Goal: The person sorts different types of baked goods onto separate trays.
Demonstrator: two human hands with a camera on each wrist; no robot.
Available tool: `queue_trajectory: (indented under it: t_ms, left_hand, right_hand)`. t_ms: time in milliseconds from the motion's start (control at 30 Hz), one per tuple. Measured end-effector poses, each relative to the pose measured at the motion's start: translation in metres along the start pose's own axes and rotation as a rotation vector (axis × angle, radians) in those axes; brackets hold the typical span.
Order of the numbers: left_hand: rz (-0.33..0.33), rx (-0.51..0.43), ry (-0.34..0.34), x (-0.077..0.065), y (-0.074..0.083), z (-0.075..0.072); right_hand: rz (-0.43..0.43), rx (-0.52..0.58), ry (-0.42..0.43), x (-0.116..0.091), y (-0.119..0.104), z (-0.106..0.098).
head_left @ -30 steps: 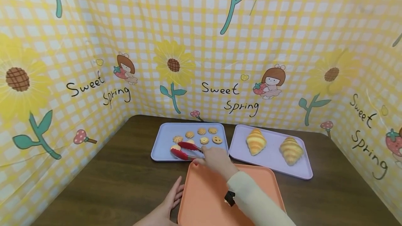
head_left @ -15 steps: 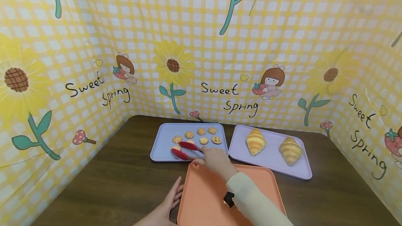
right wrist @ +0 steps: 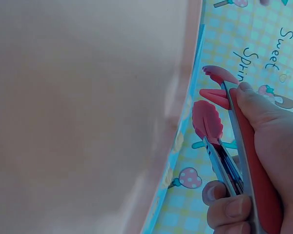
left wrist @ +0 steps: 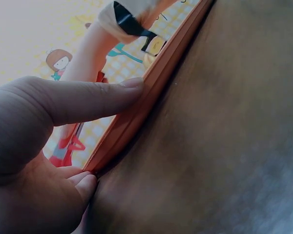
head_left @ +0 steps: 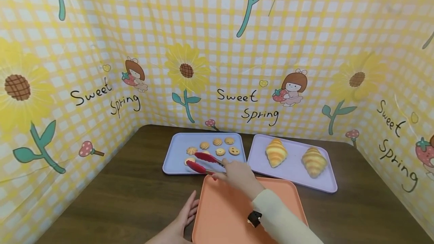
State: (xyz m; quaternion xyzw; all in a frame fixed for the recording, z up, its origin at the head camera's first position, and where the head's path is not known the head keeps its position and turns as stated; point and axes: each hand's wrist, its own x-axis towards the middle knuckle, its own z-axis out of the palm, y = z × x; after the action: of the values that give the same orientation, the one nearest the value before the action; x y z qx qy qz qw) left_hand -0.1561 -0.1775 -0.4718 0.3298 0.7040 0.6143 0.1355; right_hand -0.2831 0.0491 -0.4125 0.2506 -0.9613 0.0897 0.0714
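Note:
My right hand (head_left: 239, 176) grips red-tipped metal tongs (head_left: 205, 164) over the front of the blue tray (head_left: 174, 166). The tips of the tongs stand apart, and in the right wrist view nothing shows between them. A round cookie (head_left: 188, 160) lies at the left tip; another behind the tongs is mostly hidden. Several more cookies (head_left: 220, 151) lie on the blue tray. My left hand (head_left: 181, 219) is at the left edge of the orange tray (head_left: 223, 206), its fingertips touching the rim. In the left wrist view the thumb (left wrist: 95, 100) lies against that rim.
Two croissant-shaped breads (head_left: 276, 153) lie on a lilac tray (head_left: 295, 178) at the right. All trays stand on a dark wooden table (head_left: 135, 183). A yellow checked cloth (head_left: 217, 40) hangs behind and at the sides.
My right hand and the tongs have drawn slightly right, so the cookie at the left tip shows more. My left hand has stayed by the orange tray.

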Motion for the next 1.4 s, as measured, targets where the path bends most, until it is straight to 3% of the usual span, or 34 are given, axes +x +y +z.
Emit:
queue_trajectory:
  t_ms: [300, 533, 833, 1133, 1400]
  left_hand:
    - [-0.045, 0.015, 0.004, 0.0, 0.003, -0.001]
    - [-0.033, 0.016, 0.01, -0.001, 0.002, -0.001]
    - [0.008, -0.01, 0.017, -0.002, -0.006, -0.003]
    - [0.005, -0.049, 0.009, -0.002, -0.013, -0.004]
    - [0.018, -0.032, -0.004, 0.002, -0.011, -0.001]
  right_hand:
    - [-0.022, 0.003, 0.066, -0.027, 0.023, -0.007]
    - [0.024, 0.031, 0.047, -0.046, 0.036, -0.019]
    - [0.055, -0.029, 0.081, -0.082, 0.053, -0.034]
    - [0.227, 0.045, 0.072, -0.121, 0.078, -0.043]
    - [0.341, 0.084, 0.068, -0.17, 0.106, -0.054]
